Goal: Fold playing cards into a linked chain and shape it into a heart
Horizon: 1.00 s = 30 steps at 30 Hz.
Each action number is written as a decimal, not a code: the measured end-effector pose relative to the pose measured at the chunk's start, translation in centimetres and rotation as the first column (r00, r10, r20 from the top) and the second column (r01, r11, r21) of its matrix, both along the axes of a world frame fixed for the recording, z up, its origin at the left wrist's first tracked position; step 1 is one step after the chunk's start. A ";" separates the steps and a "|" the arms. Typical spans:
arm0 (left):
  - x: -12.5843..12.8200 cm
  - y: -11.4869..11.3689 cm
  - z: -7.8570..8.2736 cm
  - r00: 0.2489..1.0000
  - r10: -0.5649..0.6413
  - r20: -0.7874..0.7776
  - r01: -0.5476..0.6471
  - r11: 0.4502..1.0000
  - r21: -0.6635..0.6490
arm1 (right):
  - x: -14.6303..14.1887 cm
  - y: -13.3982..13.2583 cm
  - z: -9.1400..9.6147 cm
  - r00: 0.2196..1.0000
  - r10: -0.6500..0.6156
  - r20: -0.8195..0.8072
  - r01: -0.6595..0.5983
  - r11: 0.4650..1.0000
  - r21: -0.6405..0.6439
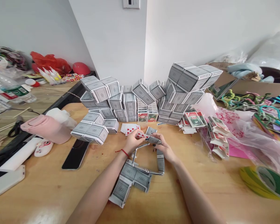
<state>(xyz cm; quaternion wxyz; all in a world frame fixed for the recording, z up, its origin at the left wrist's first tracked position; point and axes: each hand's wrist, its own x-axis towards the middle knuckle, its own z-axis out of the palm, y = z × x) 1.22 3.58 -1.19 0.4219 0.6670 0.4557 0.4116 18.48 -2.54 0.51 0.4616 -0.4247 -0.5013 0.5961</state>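
Note:
My left hand (pixel 132 141) and my right hand (pixel 162 148) meet over the middle of the wooden table (pixel 51 186). Both are closed on a small bunch of playing cards (pixel 146 137) held between them, with red hearts on some faces and grey patterned backs. A red string circles my left wrist. Just below the hands, grey-backed cards stand on edge as a low card structure (pixel 151 161), with folded card blocks (pixel 130 180) lying at its near side. A few loose face-up cards (pixel 129 128) lie beyond my left hand.
A wall of stacked card blocks (pixel 151 93) fills the back. Nearby are card boxes (pixel 147 115) and flat packs (pixel 196 119). At left lie a black phone (pixel 76 154), a pink bottle (pixel 45 128) and a water bottle (pixel 14 92). Plastic bags (pixel 235 127) and a tape roll (pixel 266 183) sit at right.

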 end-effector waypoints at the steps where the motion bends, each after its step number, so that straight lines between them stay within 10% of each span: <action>1: 0.0 0.1 -0.1 1.000 -0.008 -0.002 0.008 1.000 0.000 | 0.0 0.0 0.0 1.000 0.001 -0.004 -0.002 1.000 -0.008; 30: 0.7 -0.9 0.7 0.988 -0.136 0.070 0.132 0.990 0.058 | -0.3 0.4 -0.8 0.974 -0.217 0.069 0.218 0.976 -0.015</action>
